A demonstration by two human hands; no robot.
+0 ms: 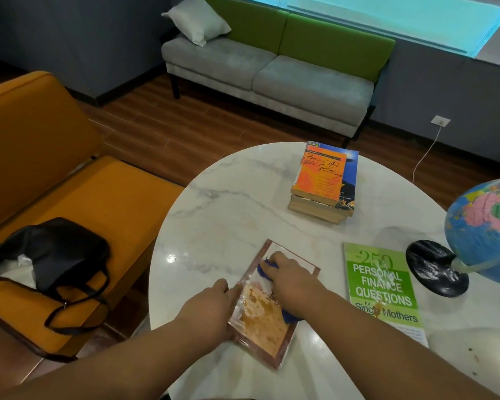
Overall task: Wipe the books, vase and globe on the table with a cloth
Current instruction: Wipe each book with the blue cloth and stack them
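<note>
A brown-bordered book (pixel 267 327) lies flat on the round white marble table (pixel 228 215). My left hand (pixel 211 307) grips its left edge. My right hand (pixel 293 284) presses a blue cloth (pixel 264 268) onto the cover; the cloth shows at my fingertips and under my wrist. A green book (pixel 383 290) lies flat to the right. A stack of books (pixel 324 183) with an orange cover on top sits at the far side. A globe (pixel 485 229) on a black base (pixel 436 268) stands at the right edge. No vase is in view.
An orange sofa (pixel 70 183) with a black bag (pixel 52 255) on it stands left of the table. A grey and green sofa (pixel 274 70) with a white pillow stands beyond. A white cable (pixel 425 157) runs from a wall socket to the floor.
</note>
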